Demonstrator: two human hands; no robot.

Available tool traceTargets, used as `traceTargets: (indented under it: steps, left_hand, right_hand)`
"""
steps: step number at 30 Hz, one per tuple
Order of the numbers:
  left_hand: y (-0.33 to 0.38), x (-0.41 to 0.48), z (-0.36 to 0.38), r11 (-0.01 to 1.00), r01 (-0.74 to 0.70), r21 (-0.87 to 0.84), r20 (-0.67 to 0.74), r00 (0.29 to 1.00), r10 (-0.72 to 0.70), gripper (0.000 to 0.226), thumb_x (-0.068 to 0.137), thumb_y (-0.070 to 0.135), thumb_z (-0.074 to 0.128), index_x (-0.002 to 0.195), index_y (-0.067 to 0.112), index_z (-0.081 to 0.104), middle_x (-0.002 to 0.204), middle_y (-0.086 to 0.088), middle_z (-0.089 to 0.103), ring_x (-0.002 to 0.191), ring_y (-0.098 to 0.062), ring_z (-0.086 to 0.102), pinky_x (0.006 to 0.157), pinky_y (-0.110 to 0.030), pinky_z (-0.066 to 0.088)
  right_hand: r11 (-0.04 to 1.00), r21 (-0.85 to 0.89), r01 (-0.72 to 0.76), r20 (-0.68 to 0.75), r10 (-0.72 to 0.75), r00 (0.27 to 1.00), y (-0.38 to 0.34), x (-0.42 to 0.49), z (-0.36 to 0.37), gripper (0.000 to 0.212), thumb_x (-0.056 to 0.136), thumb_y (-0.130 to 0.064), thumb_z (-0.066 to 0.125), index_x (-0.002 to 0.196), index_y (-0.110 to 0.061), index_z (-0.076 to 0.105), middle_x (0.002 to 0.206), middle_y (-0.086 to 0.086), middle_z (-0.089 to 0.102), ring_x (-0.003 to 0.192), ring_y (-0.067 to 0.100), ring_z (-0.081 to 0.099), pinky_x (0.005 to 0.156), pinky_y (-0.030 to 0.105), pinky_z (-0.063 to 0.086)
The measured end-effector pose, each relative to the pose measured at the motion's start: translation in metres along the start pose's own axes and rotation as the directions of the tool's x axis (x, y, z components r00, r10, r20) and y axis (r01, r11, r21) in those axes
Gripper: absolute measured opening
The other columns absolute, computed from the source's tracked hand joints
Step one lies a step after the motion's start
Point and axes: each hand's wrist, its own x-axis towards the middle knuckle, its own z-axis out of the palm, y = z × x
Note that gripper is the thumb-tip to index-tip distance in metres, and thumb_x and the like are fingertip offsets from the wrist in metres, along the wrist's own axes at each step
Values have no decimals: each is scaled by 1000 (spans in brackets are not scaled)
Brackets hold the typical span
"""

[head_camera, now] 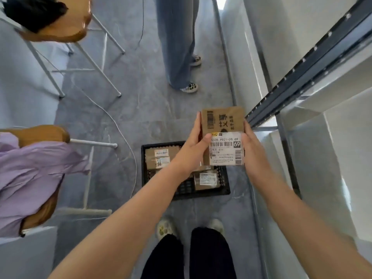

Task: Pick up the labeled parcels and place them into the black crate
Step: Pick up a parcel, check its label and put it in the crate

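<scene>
Holding small brown cardboard parcel with white label over far right of black plastic crate | left hand, right hand clasp its side edges | I judge it light, stiff.

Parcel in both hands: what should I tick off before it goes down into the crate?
1. Grip: left hand and right hand hold the parcel by opposite edges: ok.
2. Label on parcel visible: ok.
3. Black crate in view on the floor, below the parcel: ok.
4. Room in crate: bare floor shows beside the stowed parcels: ok.
5. Nothing between parcel and crate: ok.
6. Parcel's weight: cannot tell.
</scene>
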Motion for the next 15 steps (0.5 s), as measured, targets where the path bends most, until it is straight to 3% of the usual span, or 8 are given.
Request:
traceTargets:
  steps: [4,8,12,15]
  left_hand:
    - [-92,51,-16,994,107,31,-80,991,-104,59,99,21,45,149,30,16,146,8,43,131,-9,44,110,-40,39]
    - [-178,89,-31,985,169,39,-111,980,-164,44,100,21,43,135,46,33,133,14,56,120,-4,55,102,-34,47]
    - [-265,108,-45,968,238,78,-118,967,-228,51,102,21,40,147,37,24,150,9,38,137,-7,36,113,-34,33]
    - [-323,108,-53,941,279,194,-102,959,-264,56,100,22,45,149,32,21,158,7,23,145,-10,19,119,-41,23]
  right_hand:
    - [993,-19,-116,6,116,993,93,46,15,43,101,-25,30,139,-42,39,122,-8,63,101,2,63,81,20,52]
    - [975,20,-220,-3,220,975,188,75,39,43,102,-22,34,140,-41,31,119,-13,57,92,-17,59,68,3,46]
    - [938,46,-345,-8,345,938,278,81,70,44,100,-25,37,141,-41,29,126,-14,56,109,-3,56,89,23,51]
    - [881,82,-465,-56,470,881,336,74,96,51,97,-22,44,142,-35,23,129,-6,53,106,0,55,82,25,51]
